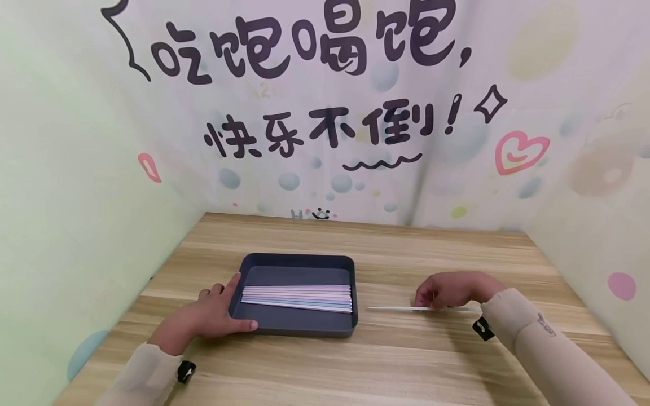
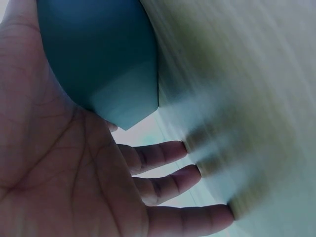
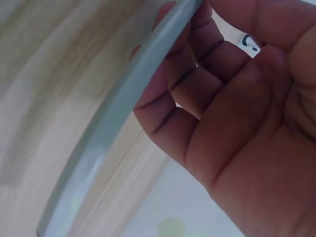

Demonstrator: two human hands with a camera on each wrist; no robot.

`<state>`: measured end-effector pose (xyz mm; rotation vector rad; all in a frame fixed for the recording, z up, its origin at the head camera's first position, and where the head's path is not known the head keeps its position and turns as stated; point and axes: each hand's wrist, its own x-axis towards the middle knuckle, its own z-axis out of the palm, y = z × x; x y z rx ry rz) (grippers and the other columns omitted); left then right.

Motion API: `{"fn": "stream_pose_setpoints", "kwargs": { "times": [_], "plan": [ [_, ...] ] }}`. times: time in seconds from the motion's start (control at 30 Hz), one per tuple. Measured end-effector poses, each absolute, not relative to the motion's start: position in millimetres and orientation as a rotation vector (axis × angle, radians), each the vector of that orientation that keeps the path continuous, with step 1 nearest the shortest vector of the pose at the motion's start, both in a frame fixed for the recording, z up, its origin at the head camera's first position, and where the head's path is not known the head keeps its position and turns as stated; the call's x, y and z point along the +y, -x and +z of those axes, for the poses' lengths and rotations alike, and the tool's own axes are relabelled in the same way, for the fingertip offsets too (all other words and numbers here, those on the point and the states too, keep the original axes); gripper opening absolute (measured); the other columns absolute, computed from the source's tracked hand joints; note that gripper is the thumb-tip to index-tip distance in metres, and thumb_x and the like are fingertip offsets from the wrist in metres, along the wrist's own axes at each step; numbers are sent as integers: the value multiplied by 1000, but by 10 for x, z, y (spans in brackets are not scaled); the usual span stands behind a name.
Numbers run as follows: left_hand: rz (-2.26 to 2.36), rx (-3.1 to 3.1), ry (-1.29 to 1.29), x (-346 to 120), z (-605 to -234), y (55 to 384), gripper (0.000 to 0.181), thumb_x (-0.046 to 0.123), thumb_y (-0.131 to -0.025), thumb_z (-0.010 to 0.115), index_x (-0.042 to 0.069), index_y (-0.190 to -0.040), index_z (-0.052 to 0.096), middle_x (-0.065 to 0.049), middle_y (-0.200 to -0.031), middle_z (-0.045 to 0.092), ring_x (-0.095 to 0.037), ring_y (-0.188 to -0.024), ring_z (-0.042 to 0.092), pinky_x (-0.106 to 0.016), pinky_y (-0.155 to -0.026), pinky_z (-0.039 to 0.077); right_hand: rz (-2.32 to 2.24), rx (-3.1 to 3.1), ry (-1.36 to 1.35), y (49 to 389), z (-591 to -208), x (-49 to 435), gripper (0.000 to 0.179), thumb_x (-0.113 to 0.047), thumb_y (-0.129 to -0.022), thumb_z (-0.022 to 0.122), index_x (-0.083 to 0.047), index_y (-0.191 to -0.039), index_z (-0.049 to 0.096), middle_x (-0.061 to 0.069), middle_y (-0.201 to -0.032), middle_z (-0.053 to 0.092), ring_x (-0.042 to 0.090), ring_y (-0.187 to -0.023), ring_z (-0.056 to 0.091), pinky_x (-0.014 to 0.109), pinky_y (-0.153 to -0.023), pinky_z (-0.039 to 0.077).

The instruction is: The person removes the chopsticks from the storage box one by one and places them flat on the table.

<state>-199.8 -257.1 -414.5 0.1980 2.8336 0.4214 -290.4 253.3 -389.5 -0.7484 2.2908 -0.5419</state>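
Note:
A dark grey rectangular tray (image 1: 299,324) sits on the table, with several pink, white and blue chopsticks (image 1: 297,298) side by side in it. My left hand (image 1: 215,316) rests at the tray's left side, thumb along the front rim and index finger at the left rim. In the left wrist view, the other fingers (image 2: 168,185) extend straight toward the table beside the tray's corner. To the right of the tray, my right hand (image 1: 447,289) pinches a pale blue-green chopstick (image 3: 106,123). Its thin end points left toward the tray, low over the table.
The wood-grain table (image 1: 315,372) reaches back to a printed cloth wall (image 1: 315,186) with large lettering. Similar pale walls stand to the left and right. A black wrist strap piece (image 1: 186,371) shows at the left sleeve, another (image 1: 483,329) at the right.

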Motion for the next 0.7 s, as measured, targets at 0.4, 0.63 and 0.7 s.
{"fn": "stream_pose_setpoints", "kwargs": {
  "times": [0.4,0.63,0.7],
  "plan": [
    [421,2836,-194,-2563,-4144,2004,129,74,-73,70,-2,-157,9,-39,-137,37,-58,-123,37,-66,-92,41,-538,2257,834,2700,-3928,2517,30,12,-79,56,-13,-90,68,-9,-74,53,5,-67,47,23,-63,39],
    [425,2840,-200,-2552,-4130,1990,128,73,-74,71,-3,-157,9,-39,-136,38,-58,-122,38,-66,-92,41,-587,2244,813,2630,-3969,2552,26,9,-83,60,-15,-91,69,-8,-74,54,5,-65,47,22,-61,38],
    [424,2841,-201,-2553,-4127,1987,128,73,-74,70,-3,-156,9,-39,-135,38,-58,-121,38,-66,-92,41,-609,2231,817,2613,-3985,2562,25,9,-83,60,-14,-91,69,-9,-73,54,4,-65,47,21,-60,38]
  ]
}}
